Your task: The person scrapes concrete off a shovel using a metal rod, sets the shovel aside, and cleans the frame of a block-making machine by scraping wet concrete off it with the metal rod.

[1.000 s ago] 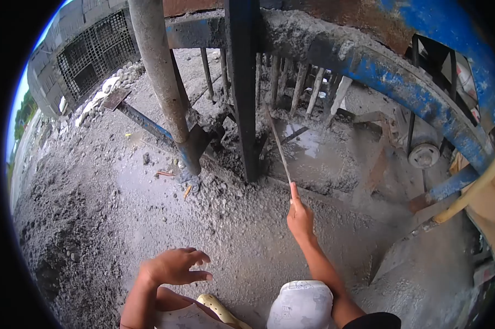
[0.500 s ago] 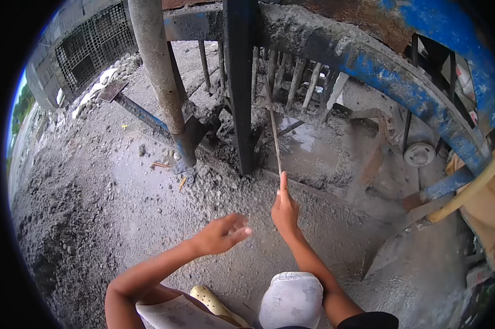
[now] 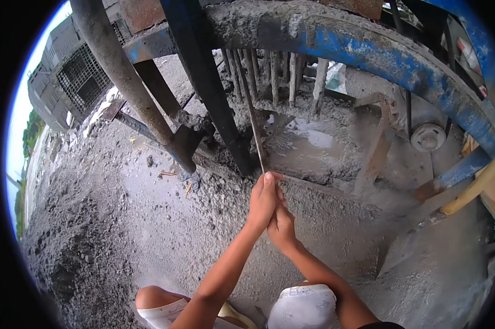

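Observation:
A thin rod [image 3: 254, 123] slants up from my two hands toward the row of cement-caked bars [image 3: 275, 79] under the blue curved frame. Wrapped round its lower end is my left hand [image 3: 263, 202]. My right hand [image 3: 282, 225] is closed on the same end, just below and to the right, touching the left one and partly covered by it. The rod passes beside the dark upright post [image 3: 214, 98]; its far end is hard to make out among the bars.
A grey pipe [image 3: 121, 71] stands at the left, near a blue metal bar [image 3: 135, 125] on the gravelly ground. Right of the hands are a pulley wheel [image 3: 428, 137], a yellow handle [image 3: 472, 189] and a rusty brace [image 3: 376, 153]. Murky water [image 3: 308, 142] lies beneath the frame.
My left hand, open and apart before, has moved up and right and closed on the rod beside my right hand. The view has shifted, and the post and pipe now look more tilted.

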Motion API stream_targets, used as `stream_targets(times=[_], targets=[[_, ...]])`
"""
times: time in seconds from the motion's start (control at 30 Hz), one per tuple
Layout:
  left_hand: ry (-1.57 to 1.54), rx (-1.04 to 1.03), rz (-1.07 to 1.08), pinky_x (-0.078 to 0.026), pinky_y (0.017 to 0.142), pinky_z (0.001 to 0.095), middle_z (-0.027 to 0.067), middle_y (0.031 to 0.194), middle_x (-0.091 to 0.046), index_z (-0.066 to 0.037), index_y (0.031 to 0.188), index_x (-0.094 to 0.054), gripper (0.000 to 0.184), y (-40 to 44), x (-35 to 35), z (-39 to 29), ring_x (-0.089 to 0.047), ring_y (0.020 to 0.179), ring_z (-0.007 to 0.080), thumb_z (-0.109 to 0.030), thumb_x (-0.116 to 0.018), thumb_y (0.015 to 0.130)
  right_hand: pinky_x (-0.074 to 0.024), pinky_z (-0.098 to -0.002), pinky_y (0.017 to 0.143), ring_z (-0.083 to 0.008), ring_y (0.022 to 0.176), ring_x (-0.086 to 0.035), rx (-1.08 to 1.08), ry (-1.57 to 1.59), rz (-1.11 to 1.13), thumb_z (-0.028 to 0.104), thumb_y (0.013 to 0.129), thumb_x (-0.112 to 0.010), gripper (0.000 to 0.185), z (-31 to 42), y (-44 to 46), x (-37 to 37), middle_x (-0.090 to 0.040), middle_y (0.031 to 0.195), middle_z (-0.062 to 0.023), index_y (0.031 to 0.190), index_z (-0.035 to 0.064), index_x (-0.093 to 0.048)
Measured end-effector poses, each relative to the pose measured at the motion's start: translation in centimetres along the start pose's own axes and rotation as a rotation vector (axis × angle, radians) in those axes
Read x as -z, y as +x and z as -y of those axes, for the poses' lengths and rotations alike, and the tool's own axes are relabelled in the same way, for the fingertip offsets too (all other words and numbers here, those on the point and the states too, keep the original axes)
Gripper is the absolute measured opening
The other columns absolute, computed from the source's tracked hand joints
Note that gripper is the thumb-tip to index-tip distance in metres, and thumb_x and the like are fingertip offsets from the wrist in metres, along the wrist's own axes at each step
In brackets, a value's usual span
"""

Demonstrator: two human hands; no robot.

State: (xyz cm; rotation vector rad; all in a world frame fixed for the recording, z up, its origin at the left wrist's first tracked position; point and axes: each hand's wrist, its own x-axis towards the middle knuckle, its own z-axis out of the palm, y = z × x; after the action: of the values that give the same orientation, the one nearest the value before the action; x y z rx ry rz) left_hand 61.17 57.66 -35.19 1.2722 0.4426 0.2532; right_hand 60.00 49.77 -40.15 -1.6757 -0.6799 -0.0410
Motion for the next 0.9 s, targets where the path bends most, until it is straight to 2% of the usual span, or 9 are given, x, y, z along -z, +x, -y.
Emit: stream_targets(times=[0.03,0.1,0.13,0.33,0.43,0.5,0.63,0.73,0.9], targets=[[0.062,0.058,-0.031,-0.042,0.049,0.0250,0.0026,0.059,-0.042,-0.002,0.094,-0.048,0.038,0.3,0.4,0.8,-0.044,0.048,0.0119,-0.037,-0.033,0.092,-0.0451,-0.0340,0.074,-0.0352,0.092,-0.056,-0.060,0.022,0.018,0.003,0.083,-0.039,0.042,0.3,-0.1,0.0,-0.052,0.109,-0.0227,0.124,0.0017,-0.038],[0.170,0.152,-0.070,-0.041,0.045,0.0248,0.0033,0.060,-0.044,-0.001,0.094,-0.048,0.040,0.5,0.7,1.9,-0.045,0.048,0.0123,-0.037,-0.032,0.092,-0.0439,-0.0303,0.076,-0.0255,0.094,-0.056,-0.167,0.093,-0.020,0.005,0.086,-0.039,0.039,-0.1,-1.3,-0.3,-0.053,0.111,-0.0194,0.125,0.0017,-0.038],[0.151,0.162,-0.072,-0.041,0.045,0.0251,0.0037,0.061,-0.045,-0.001,0.094,-0.048,0.041,0.3,0.7,2.6,-0.046,0.048,0.0126,-0.038,-0.032,0.091,-0.0433,-0.0285,0.078,-0.0207,0.095,-0.055,-0.219,0.126,-0.037,0.006,0.087,-0.039,0.038,-0.4,-1.6,-0.5,-0.053,0.111,-0.0178,0.125,0.0018,-0.038],[-0.139,0.314,-0.102,-0.042,0.044,0.0291,0.0054,0.059,-0.046,-0.004,0.086,-0.048,0.045,-0.4,-0.9,1.8,-0.046,0.047,0.0163,-0.045,-0.031,0.090,-0.0406,-0.0234,0.082,-0.0149,0.102,-0.050,-0.351,0.298,0.077,0.007,0.090,-0.035,0.039,1.4,-1.5,2.5,-0.048,0.120,-0.0136,0.129,0.0034,-0.033],[-0.154,0.333,-0.143,-0.042,0.044,0.0276,0.0076,0.060,-0.049,-0.003,0.080,-0.046,0.044,0.0,-1.8,1.3,-0.047,0.048,0.0164,-0.042,-0.028,0.091,-0.0451,-0.0318,0.074,-0.0314,0.094,-0.057,-0.332,0.239,0.071,0.013,0.090,-0.037,0.040,1.5,-0.8,3.3,-0.054,0.107,-0.0215,0.129,0.0067,-0.033],[-0.152,0.288,-0.148,-0.041,0.043,0.0291,0.0052,0.058,-0.046,-0.007,0.077,-0.045,0.042,0.3,-2.1,1.8,-0.044,0.046,0.0165,-0.046,-0.034,0.088,-0.0446,-0.0317,0.075,-0.0312,0.094,-0.057,-0.270,0.165,0.077,0.013,0.090,-0.038,0.039,0.9,-0.6,3.4,-0.054,0.106,-0.0217,0.128,0.0069,-0.034],[-0.177,0.275,-0.149,-0.040,0.043,0.0291,0.0045,0.057,-0.045,-0.008,0.077,-0.043,0.041,0.1,-3.5,1.3,-0.044,0.047,0.0160,-0.046,-0.034,0.089,-0.0440,-0.0322,0.077,-0.0301,0.095,-0.057,-0.278,0.137,0.107,0.013,0.090,-0.038,0.038,0.9,-0.2,4.8,-0.055,0.104,-0.0228,0.127,0.0067,-0.037],[-0.294,0.307,-0.189,-0.039,0.043,0.0299,0.0041,0.056,-0.044,-0.008,0.076,-0.041,0.040,-1.0,-4.4,-0.8,-0.042,0.046,0.0157,-0.045,-0.034,0.089,-0.0424,-0.0315,0.081,-0.0282,0.101,-0.054,-0.225,0.190,0.071,0.012,0.089,-0.038,0.037,2.8,0.1,5.4,-0.051,0.111,-0.0224,0.126,0.0046,-0.038],[-0.197,0.338,-0.152,-0.038,0.042,0.0295,0.0040,0.057,-0.043,-0.009,0.077,-0.041,0.038,0.0,-4.2,0.3,-0.041,0.045,0.0153,-0.044,-0.034,0.089,-0.0363,-0.0291,0.090,-0.0270,0.116,-0.041,-0.406,0.187,0.182,0.010,0.089,-0.038,0.038,2.9,0.4,6.1,-0.039,0.127,-0.0196,0.126,0.0008,-0.035]])
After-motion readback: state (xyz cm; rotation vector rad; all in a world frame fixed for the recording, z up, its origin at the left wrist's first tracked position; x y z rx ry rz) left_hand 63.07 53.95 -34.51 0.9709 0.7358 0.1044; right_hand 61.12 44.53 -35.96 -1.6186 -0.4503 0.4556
